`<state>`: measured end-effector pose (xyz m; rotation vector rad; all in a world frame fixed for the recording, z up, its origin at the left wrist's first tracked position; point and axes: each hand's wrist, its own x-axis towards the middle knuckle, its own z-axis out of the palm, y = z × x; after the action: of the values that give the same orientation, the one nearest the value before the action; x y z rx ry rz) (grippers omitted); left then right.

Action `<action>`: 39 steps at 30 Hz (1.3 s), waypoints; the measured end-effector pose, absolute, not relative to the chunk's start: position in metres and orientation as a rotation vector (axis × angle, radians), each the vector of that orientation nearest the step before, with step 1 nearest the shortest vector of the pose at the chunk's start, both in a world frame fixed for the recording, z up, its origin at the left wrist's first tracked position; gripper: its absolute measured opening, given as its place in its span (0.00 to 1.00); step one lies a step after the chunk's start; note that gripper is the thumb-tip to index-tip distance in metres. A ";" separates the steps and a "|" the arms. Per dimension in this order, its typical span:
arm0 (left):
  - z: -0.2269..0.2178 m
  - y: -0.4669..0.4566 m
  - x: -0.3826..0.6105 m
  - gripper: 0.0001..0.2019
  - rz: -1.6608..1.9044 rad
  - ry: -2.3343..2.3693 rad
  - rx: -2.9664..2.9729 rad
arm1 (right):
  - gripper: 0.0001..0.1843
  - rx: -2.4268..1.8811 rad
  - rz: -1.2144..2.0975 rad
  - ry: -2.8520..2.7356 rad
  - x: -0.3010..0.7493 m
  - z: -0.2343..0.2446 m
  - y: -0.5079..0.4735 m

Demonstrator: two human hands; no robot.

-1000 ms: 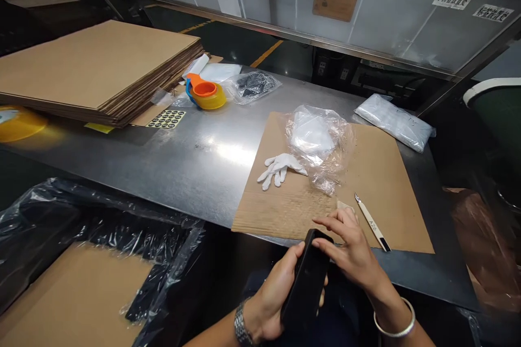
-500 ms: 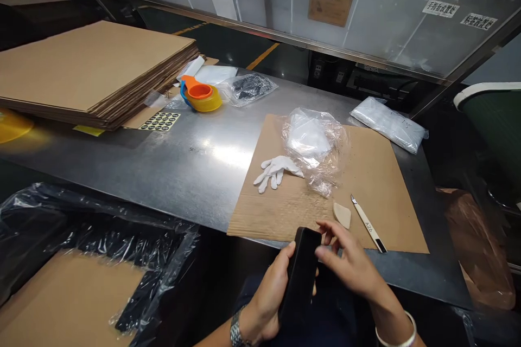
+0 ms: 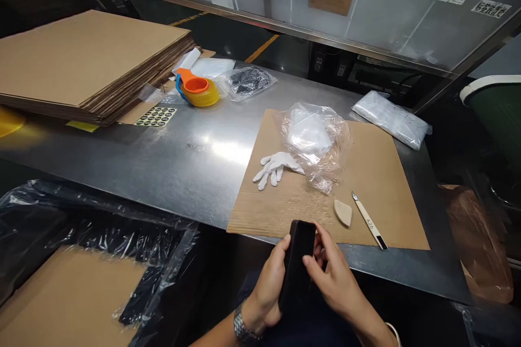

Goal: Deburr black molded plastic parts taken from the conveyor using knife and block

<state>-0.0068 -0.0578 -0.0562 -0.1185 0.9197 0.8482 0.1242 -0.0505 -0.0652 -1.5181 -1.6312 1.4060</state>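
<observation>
Between left hand (image 3: 271, 281), gripping it, and right hand (image 3: 337, 281), half-curled at its edge, hold unclear: black oblong object (image 3: 298, 274). Beyond: steel table (image 3: 195, 173), cardboard sheet (image 3: 378, 173) atop; yellow-striped floor (image 3: 228, 38) behind.

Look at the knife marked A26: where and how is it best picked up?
Probably by the handle, from the near side: the knife lies flat on the cardboard, its metal blade pointing away, its handle's dark end toward the near edge of the table.

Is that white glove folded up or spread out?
Spread out: the white glove lies on the cardboard sheet with its fingers splayed apart.
</observation>
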 end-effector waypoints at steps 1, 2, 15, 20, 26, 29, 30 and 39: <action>-0.056 -0.056 -0.008 0.20 0.875 0.892 -0.138 | 0.36 -1.498 1.441 -1.663 0.123 -0.065 -0.056; -0.055 -0.054 -0.009 0.21 0.889 0.876 -0.157 | 0.40 -1.469 1.487 -1.688 0.123 -0.064 -0.061; -0.063 -0.044 -0.018 0.28 0.778 0.717 -0.181 | 0.34 -1.224 1.817 -1.497 0.148 -0.051 -0.060; -0.059 -0.047 -0.016 0.18 0.841 0.848 0.036 | 0.36 -1.424 1.550 -1.373 0.140 -0.060 -0.048; -0.049 -0.053 -0.021 0.18 0.886 0.879 0.557 | 0.35 -1.409 1.625 -1.181 0.133 -0.062 -0.028; -0.046 -0.054 -0.026 0.20 0.830 0.778 0.483 | 0.26 -1.372 1.675 -0.907 0.133 -0.060 -0.024; -0.045 -0.055 -0.027 0.20 0.826 0.764 0.450 | 0.25 -1.365 1.664 -0.852 0.133 -0.059 -0.023; -0.041 -0.060 -0.030 0.20 0.787 0.798 0.504 | 0.24 -1.323 1.700 -0.820 0.136 -0.061 -0.028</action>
<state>-0.0303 -0.0598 -0.0412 0.5045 0.7978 0.7875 0.1364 -0.0280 -0.0613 -1.3229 -0.8203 1.7002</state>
